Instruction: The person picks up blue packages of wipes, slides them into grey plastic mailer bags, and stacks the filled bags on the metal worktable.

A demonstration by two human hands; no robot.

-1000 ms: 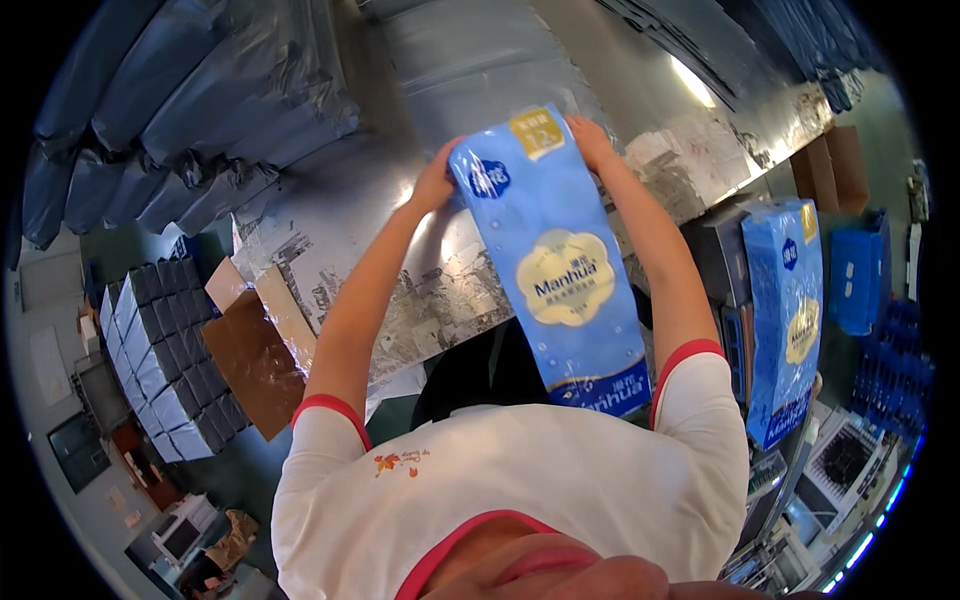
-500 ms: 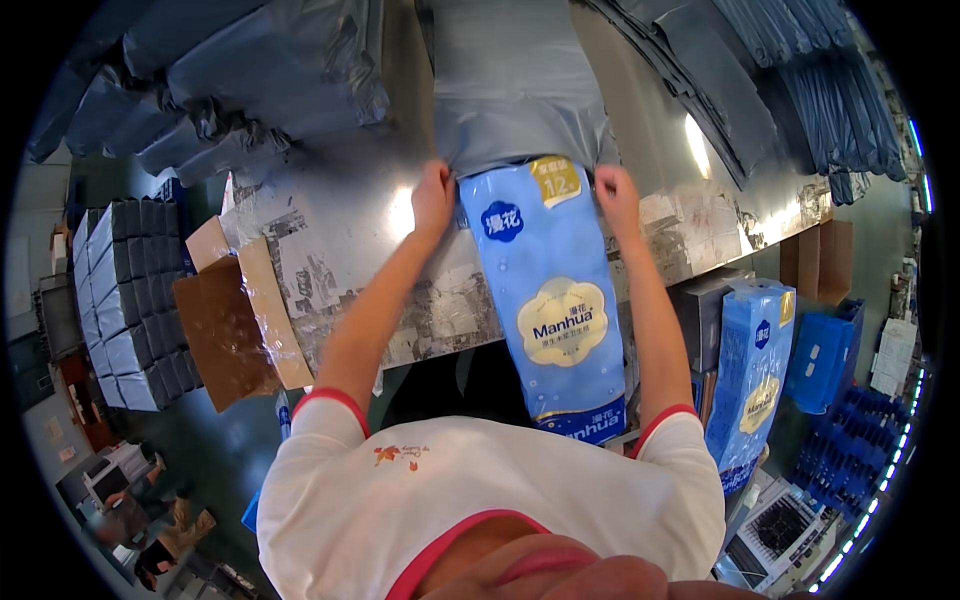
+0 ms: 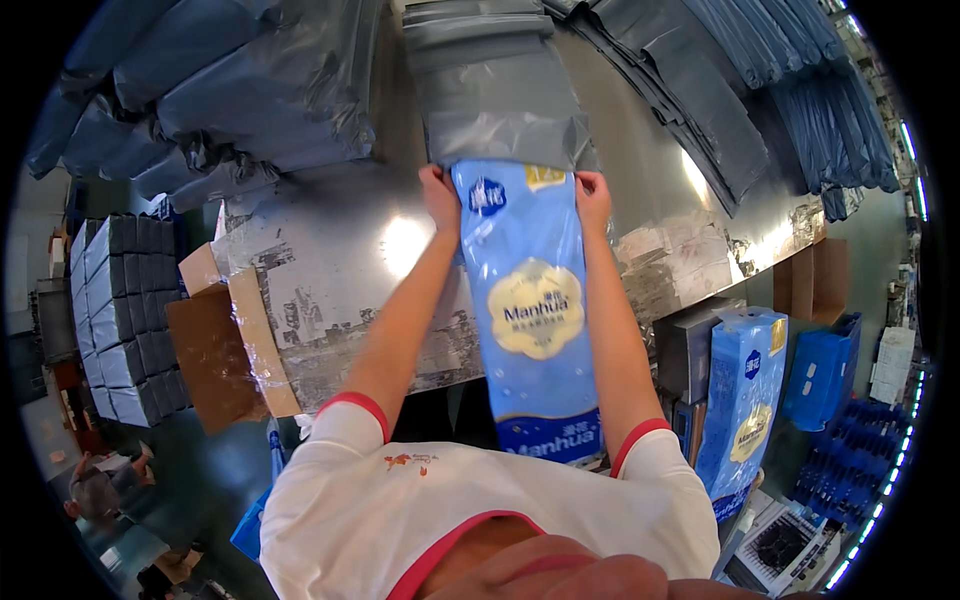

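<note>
A long blue plastic-wrapped pack of paper rolls lies lengthwise in front of me. Its far end is inside the mouth of a grey plastic mailing bag, and its near end sticks out past the table edge toward my body. At the left corner of the bag's mouth, my left hand is closed with its fingers gripping the bag's edge. My right hand pinches the opposite corner, close against the pack's right side. The bag's edge covers part of the gold label on the pack.
Piles of folded grey bags lie at the far left, more bags at the far right of the metal table. An open cardboard box stands left; a second blue pack stands right, near a blue bin.
The bag's mouth has come further over the pack's far end, hiding part of the gold label. Both hands and the pack appear slightly further left in the view.
</note>
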